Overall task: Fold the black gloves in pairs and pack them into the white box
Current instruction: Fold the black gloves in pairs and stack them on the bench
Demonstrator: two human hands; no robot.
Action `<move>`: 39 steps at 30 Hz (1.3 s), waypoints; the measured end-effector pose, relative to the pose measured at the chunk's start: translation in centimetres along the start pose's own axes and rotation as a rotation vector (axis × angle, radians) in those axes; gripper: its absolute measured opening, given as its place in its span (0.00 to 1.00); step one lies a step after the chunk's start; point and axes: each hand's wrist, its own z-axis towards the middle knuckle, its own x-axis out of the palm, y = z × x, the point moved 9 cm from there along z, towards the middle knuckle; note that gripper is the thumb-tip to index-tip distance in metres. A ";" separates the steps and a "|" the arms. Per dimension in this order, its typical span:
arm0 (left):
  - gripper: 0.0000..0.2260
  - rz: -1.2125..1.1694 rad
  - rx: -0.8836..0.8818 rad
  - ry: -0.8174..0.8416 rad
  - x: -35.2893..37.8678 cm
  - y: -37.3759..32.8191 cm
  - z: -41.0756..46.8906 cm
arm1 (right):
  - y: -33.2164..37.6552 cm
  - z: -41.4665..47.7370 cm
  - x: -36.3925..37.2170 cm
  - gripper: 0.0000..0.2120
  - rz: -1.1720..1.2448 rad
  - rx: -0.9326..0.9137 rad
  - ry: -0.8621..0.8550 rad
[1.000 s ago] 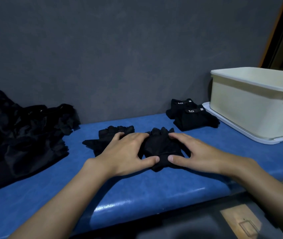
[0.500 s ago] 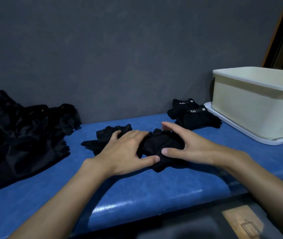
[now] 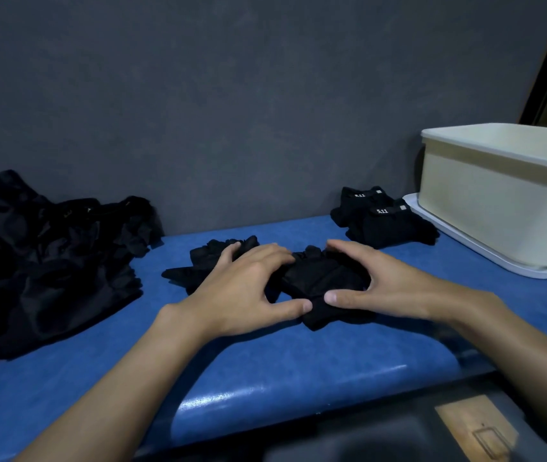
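Note:
A bunched pair of black gloves (image 3: 325,278) lies on the blue bench between my hands. My left hand (image 3: 245,288) arches over its left side, thumb at the near edge. My right hand (image 3: 385,285) curls over its right side, fingers at the far edge and thumb tip at the near edge, almost meeting my left thumb. Another loose black glove (image 3: 199,265) lies partly under my left fingers. Two folded pairs (image 3: 388,225) with white labels sit at the back right. The white box (image 3: 498,201) stands at the far right; its inside is hidden.
A large heap of black gloves (image 3: 39,255) fills the left end of the blue bench (image 3: 265,378). The box rests on a flat white lid (image 3: 458,248). A grey wall runs close behind the bench. The bench's front edge drops off near me.
My right hand has moved from lying flat on the glove's right side to arching over it, fingers drawn up over its far edge. The glove is bunched tighter. My left hand has hardly moved.

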 end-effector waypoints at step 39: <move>0.24 0.085 -0.240 -0.251 -10.0 8.7 -11.6 | 12.6 1.8 3.8 0.26 0.012 -0.221 -0.059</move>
